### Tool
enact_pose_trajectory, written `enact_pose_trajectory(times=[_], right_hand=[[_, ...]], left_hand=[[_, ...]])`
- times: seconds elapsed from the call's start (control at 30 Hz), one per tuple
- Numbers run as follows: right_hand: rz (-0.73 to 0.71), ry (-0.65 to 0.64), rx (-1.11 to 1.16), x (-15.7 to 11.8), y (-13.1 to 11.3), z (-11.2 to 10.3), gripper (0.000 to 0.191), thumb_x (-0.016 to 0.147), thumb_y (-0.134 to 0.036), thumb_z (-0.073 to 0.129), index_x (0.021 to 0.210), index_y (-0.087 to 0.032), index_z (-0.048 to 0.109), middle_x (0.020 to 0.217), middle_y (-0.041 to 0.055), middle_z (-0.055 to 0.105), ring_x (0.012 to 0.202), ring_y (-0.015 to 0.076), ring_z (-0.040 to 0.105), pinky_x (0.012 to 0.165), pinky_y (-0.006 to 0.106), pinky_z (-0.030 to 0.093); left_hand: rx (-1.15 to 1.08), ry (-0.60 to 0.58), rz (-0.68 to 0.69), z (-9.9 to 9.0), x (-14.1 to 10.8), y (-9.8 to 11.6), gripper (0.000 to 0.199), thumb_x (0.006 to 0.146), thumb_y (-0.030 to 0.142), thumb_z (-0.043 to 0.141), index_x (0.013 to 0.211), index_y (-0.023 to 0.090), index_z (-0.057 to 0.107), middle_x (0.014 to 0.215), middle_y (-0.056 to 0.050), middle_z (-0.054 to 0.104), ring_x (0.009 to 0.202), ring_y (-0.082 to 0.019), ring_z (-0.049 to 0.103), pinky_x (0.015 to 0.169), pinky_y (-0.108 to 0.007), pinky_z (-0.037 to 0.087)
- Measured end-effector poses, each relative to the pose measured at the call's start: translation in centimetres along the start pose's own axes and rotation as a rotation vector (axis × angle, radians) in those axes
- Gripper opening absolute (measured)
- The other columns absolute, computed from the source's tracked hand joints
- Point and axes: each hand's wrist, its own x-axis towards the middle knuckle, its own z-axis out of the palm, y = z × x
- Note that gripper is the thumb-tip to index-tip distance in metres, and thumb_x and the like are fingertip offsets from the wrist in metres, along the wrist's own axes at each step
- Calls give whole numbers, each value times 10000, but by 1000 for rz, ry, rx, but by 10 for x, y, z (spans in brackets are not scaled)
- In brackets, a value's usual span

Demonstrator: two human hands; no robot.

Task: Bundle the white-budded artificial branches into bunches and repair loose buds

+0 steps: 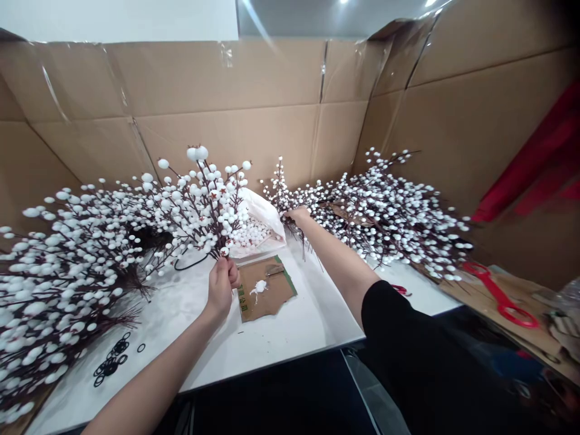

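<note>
Our left hand [221,283] grips, fingers closed, a white-berry bunch [214,208] above the surface [312,317]; our right hand [298,214] is at the right pile [385,202], its grip we cannot tell. We seem to be selecting stems, which calls for gentle untangling.

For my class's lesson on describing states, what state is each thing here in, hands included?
Berry bunch, held upright
Left hand, closed around the bunch
Right berry pile, loosely heaped
Right hand, at the pile; grip unclear
Left berry pile, loosely heaped
Cardboard piece, flat, smeared white
Black rings, loose, mostly clustered
Cardboard walls, upright, taped
White plastic, rumpled
</note>
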Motion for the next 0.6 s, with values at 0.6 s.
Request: enact_pose_trajectory(times=[0.6], right_hand=[[68, 103, -113, -24, -17, 2, 338, 912, -344, 564, 1196, -160, 556, 1204, 93, 576, 1026, 208, 596, 864, 419, 518]], left_hand=[[-33, 21, -6, 1, 2, 0, 488, 870, 559, 487, 589, 205, 303, 503, 84, 224, 411, -56, 170, 412, -219, 141]])
